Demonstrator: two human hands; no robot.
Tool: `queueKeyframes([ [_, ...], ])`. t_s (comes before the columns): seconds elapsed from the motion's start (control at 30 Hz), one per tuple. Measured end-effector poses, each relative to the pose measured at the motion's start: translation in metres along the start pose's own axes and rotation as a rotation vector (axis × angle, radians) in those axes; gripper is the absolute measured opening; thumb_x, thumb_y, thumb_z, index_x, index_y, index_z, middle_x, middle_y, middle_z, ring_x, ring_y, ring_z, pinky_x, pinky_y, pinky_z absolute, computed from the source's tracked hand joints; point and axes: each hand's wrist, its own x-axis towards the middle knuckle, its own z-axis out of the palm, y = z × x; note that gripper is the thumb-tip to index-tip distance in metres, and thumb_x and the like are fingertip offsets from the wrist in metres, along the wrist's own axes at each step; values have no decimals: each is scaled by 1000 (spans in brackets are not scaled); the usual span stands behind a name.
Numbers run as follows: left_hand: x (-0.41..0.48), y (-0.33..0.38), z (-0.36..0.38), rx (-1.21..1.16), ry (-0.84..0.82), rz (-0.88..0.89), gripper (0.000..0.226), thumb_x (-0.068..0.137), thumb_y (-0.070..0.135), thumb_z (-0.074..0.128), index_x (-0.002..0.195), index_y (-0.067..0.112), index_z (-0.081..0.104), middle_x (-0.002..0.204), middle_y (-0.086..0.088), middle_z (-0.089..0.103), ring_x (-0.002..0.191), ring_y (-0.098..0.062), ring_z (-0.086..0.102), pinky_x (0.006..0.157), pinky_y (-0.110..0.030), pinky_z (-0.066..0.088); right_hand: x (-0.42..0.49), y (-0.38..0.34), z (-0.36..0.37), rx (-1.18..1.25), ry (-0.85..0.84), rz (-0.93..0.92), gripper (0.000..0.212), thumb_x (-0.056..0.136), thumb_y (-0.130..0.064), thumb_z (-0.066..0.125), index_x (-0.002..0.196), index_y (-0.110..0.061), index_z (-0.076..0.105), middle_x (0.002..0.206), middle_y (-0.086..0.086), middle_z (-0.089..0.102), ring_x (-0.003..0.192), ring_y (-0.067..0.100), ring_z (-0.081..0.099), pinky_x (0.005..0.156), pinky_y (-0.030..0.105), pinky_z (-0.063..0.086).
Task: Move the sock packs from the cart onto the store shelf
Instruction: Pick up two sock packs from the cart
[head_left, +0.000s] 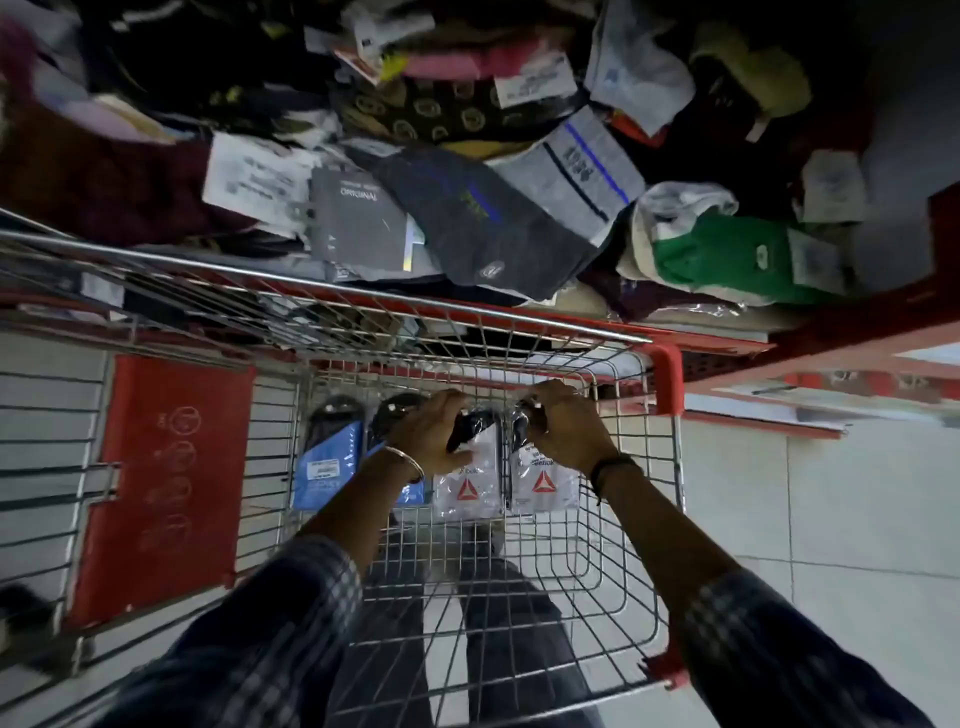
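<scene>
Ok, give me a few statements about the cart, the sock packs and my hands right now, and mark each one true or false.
1. Both hands are inside the cart. True.
2. The left hand grips a blue pack. False: it grips a white pack with a red triangle; the blue pack lies untouched to its left.
3. The right hand holds a second white pack. True.
4. The shelf above the cart is bare. False: it is piled with socks and packets.
5. The white packs are already on the shelf. False: they are in the cart.
</scene>
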Motion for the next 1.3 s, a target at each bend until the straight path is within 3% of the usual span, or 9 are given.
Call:
queueKeyframes([
  [0.1,17,-5,5,43,-206,-56,104,69,44,78,146,8,19,151,-16,25,136,-32,30,112,-41,29,18,10,2,-118,-251,2,78,73,-32,76,137,-11,38,139,13,44,127,32,43,106,44,36],
  [0.3,52,-2,4,162,-382,-63,104,63,43,82,144,18,22,149,-9,35,133,-30,35,114,-43,18,55,20,10,-417,-477,-9,106,62,-42,83,145,-13,24,149,11,37,134,31,38,113,44,29],
  [0.43,69,-2,-2,128,-447,-83,103,59,38,86,142,26,27,138,-10,48,121,-31,48,98,-38,40,71,17,11,-470,-529,-16,105,55,-46,87,140,-14,36,143,10,46,129,32,44,110,43,33],
  [0.53,74,0,-5,87,-506,-123,105,55,41,87,141,23,30,135,-9,52,116,-30,52,95,-36,45,70,15,9,-479,-500,-4,89,48,-49,88,124,-17,54,129,8,59,120,30,52,105,41,38],
  [0.63,68,4,-7,126,-520,-148,87,51,48,86,124,15,52,126,-9,58,103,-26,54,85,-31,45,60,12,8,-513,-458,-5,87,45,-52,87,119,-17,56,125,7,59,118,29,51,105,43,36],
  [0.87,19,16,-19,-54,-422,-120,84,56,32,87,128,11,47,128,-8,57,106,-25,57,86,-31,49,12,8,9,-349,-351,18,86,50,-39,89,120,-17,44,116,5,64,108,28,59,97,39,39],
  [0.97,-7,31,-35,54,-294,-45,71,58,34,84,118,14,52,114,-11,64,94,-28,59,75,-31,48,-14,-3,-2,-353,-257,17,78,56,-36,85,119,-17,42,106,2,68,100,27,63,93,36,41],
  [1.1,-39,54,-72,188,-55,74,70,62,32,78,123,13,50,116,-10,63,99,-31,61,80,-34,50,-43,-27,-29,-411,-114,27,72,62,-35,81,121,-22,42,111,1,66,101,27,62,93,38,47],
  [1.3,-79,86,-146,274,136,141,63,61,36,74,117,12,55,115,-9,62,101,-29,59,81,-33,49,-80,-74,-90,-445,31,-1,71,68,-33,78,128,-24,42,124,1,60,112,25,57,104,38,35],
])
